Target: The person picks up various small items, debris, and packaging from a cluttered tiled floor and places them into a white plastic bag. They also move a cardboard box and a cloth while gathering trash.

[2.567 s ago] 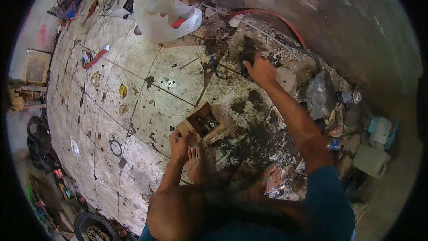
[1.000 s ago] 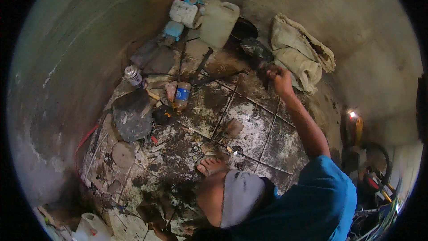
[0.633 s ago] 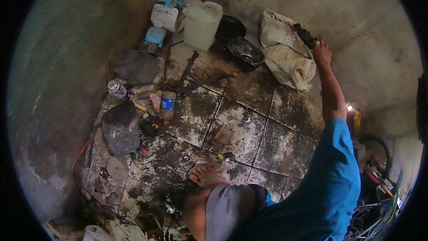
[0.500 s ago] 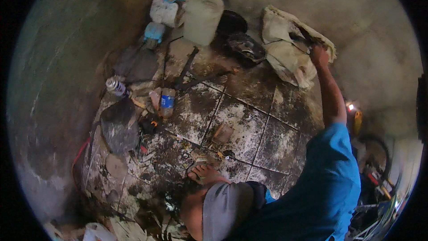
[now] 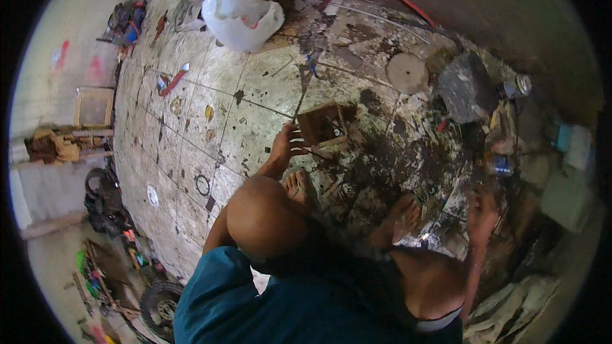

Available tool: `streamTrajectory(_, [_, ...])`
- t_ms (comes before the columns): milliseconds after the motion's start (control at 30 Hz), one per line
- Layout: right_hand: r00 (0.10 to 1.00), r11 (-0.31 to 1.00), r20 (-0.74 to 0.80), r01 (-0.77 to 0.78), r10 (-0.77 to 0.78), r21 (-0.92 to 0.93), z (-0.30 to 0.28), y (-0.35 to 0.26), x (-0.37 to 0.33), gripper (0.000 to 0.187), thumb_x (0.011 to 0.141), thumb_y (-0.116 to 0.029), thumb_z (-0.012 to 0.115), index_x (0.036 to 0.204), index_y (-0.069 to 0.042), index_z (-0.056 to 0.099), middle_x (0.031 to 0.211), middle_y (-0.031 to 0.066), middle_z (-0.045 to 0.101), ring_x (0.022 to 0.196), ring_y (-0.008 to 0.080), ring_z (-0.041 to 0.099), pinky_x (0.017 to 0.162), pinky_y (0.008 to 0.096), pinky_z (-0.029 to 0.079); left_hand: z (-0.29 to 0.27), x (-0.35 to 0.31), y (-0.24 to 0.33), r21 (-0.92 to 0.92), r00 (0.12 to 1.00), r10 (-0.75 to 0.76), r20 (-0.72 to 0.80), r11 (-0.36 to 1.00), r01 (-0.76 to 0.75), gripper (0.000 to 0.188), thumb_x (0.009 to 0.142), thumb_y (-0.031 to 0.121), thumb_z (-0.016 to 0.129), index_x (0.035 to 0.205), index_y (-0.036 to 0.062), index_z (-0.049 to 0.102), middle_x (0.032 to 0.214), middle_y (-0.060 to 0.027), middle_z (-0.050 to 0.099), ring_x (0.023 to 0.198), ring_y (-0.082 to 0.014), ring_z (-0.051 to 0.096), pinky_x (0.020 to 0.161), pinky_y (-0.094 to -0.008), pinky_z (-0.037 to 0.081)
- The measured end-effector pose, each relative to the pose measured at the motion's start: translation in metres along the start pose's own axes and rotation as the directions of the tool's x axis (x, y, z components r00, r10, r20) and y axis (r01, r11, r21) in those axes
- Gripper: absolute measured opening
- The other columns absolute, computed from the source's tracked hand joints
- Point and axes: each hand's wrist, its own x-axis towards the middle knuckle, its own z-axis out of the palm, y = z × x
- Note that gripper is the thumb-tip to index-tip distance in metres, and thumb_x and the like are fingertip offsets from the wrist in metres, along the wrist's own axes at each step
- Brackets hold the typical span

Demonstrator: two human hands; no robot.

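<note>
My left hand [image 5: 285, 148] is beside a small open wooden box [image 5: 323, 125] on the floor, its fingers spread at the box's near left side. Whether the fingertips touch the wood I cannot tell. Inside the box lie small bits too dark to name. My right hand [image 5: 482, 215] is low over the dirty floor at the right, blurred, just on the near side of a clear bottle with a blue label [image 5: 500, 165]. The off-white sack [image 5: 513, 309] lies at the lower right, apart from my right hand.
A white plastic bag [image 5: 241, 20] sits on the tiled floor [image 5: 191, 105] at the far left. A round flat disc [image 5: 408, 74], a grey slab [image 5: 465, 89] and a spray can [image 5: 517, 86] lie at the far right. A tyre [image 5: 162, 306] and clutter line the left side.
My view has swung to the left. The right hand, earlier gripping the sack, is now away from it near the bottle. My left hand has come into view beside the wooden box.
</note>
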Motion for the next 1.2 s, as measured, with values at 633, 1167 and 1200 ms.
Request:
streamTrajectory(633, [0.466, 0.586, 0.581, 0.810, -0.667, 0.022, 0.092, -0.242, 0.146, 0.026, 0.085, -0.018, 0.071, 0.108, -0.008, 0.067, 0.094, 0.0088, 0.064, 0.081, 0.0286, 0.067, 0.071, 0.0398, 0.055, -0.063, 0.239, 0.076, 0.981, 0.569, 0.800, 0.190, -0.130, -0.145, 0.020, 0.090, 0.015, 0.057, 0.104, 0.0030, 0.063, 0.103, -0.0132, 0.066, 0.102, -0.0318, 0.060, 0.079, -0.0452, 0.052])
streamTrajectory(1167, [0.886, 0.934, 0.383, 0.334, -0.263, -0.131, 0.308, -0.301, 0.333, 0.034, 0.093, -0.031, 0.060, 0.109, -0.003, 0.068, 0.099, 0.0206, 0.069, 0.093, 0.0394, 0.068, 0.080, 0.0507, 0.056, -0.045, 0.063, 0.046, -0.535, 0.986, 0.165, -0.016, 0.832, -0.148, 0.025, 0.091, 0.000, 0.059, 0.116, -0.0001, 0.052, 0.094, -0.0076, 0.056, 0.084, -0.0189, 0.058, 0.079, -0.0338, 0.050])
streamTrajectory(1200, [0.867, 0.936, 0.450, 0.315, -0.215, -0.159, 0.314, -0.318, 0.342, 0.035, 0.092, -0.032, 0.061, 0.111, -0.003, 0.067, 0.106, 0.0218, 0.068, 0.100, 0.0399, 0.066, 0.083, 0.0506, 0.056, -0.048, 0.057, 0.038, -0.369, 0.982, 0.183, -0.037, 0.911, -0.184, 0.023, 0.090, 0.000, 0.059, 0.112, 0.0019, 0.052, 0.094, -0.0072, 0.055, 0.084, -0.0191, 0.057, 0.079, -0.0336, 0.050])
